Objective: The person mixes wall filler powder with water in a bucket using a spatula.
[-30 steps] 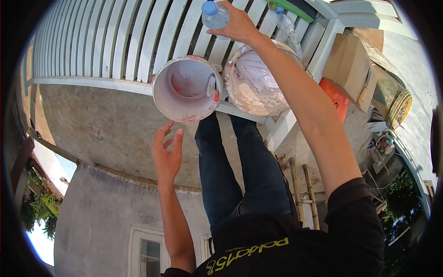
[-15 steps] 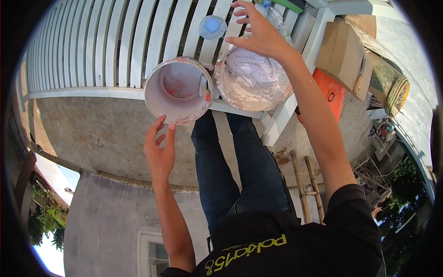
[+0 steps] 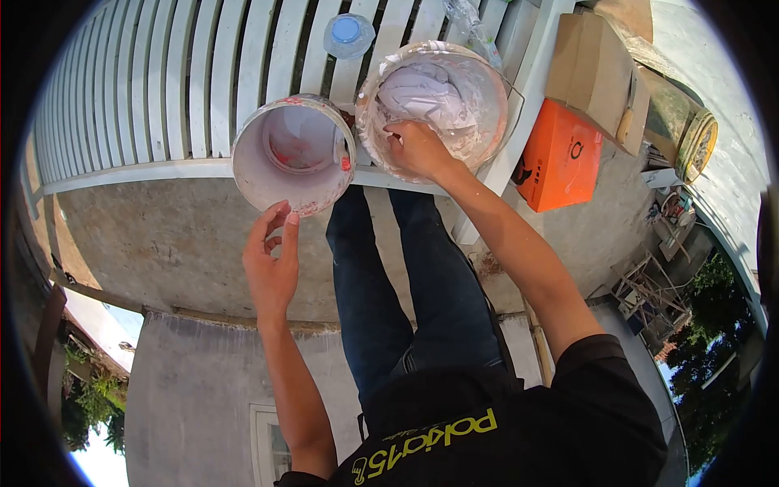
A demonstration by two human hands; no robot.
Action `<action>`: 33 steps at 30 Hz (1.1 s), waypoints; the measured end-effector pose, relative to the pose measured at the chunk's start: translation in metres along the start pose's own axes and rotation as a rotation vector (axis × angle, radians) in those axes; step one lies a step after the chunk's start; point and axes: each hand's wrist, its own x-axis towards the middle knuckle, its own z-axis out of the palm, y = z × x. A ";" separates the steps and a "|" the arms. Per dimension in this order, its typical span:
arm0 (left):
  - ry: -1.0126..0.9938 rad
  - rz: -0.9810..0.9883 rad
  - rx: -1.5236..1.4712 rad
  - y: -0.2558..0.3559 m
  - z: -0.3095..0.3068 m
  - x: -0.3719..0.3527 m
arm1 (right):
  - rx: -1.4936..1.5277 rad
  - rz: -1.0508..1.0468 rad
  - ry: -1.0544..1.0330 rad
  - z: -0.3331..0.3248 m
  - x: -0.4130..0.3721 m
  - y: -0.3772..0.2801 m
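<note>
My left hand [image 3: 272, 256] is at the near rim of a white plastic bucket [image 3: 260, 174], thumb and fingers apart, fingertips right at the rim. This bucket is tilted toward me, with pinkish and red residue inside. Beside it stands a second bucket [image 3: 492, 146], smeared with dried white material and holding a pale, whitish lump [image 3: 422, 96]. My right hand [image 3: 420, 151] reaches over the near side of this second bucket, fingers curled in toward the thumb. I cannot tell what the curled fingers hold, if anything.
Both buckets stand on a white slatted bench [image 3: 195, 81]. A clear bottle with a blue cap [image 3: 347, 31] and crumpled clear plastic [image 3: 471, 28] lie behind them. To the right are a cardboard box [image 3: 588, 69], an orange box [image 3: 560, 158] and a dirty paint bucket [image 3: 690, 154].
My right hand has come down from above the far side of the second bucket to its near side, its spread fingers now curled. My left hand stays by the first bucket's rim.
</note>
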 end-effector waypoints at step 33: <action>0.190 -0.225 -0.363 -0.043 0.020 0.007 | 0.062 0.131 0.144 0.034 0.039 0.023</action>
